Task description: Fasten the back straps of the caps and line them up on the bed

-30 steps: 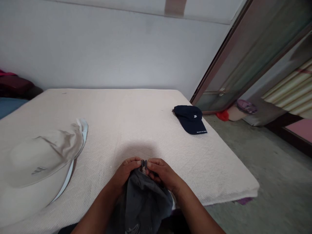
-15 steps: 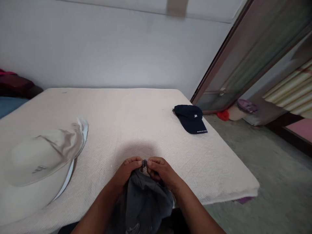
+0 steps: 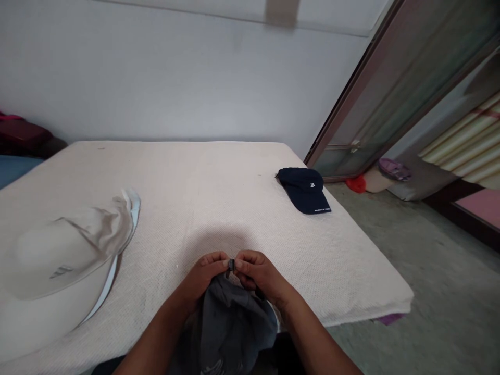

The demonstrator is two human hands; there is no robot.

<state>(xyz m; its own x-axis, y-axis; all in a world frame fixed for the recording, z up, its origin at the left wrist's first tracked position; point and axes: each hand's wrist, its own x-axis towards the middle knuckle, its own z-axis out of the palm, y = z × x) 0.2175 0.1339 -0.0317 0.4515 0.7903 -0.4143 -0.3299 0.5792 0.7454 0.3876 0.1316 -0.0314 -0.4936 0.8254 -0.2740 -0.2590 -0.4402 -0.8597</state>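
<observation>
Left hand: I see its thumb and fingers pinching one side of the small dark buckle at the strap end of the gray cap.
Right hand: its thumb and fingers grasp the other side of that buckle, so the two hands nearly meet, the buckle between them.
Gray cap: it hangs from the pinched strap, below the hands and between the forearms, its cloth folded and slack; a pale embroidered mark shows low on it, and its lower part runs out of view.
Navy cap: over toward the right side of the bed, well apart from the hands, the navy cap lies with its visor toward the near right, white letters on crown and visor.
Off-white hat: at the left, the off-white hat rests on the cover, crown creased, a gray striped logo on it, pale blue along one edge.
Bed: a pale textured cover spreads under both, reaching the white wall.
Floor: gray floor at the right, with something red near the glazed door.
</observation>
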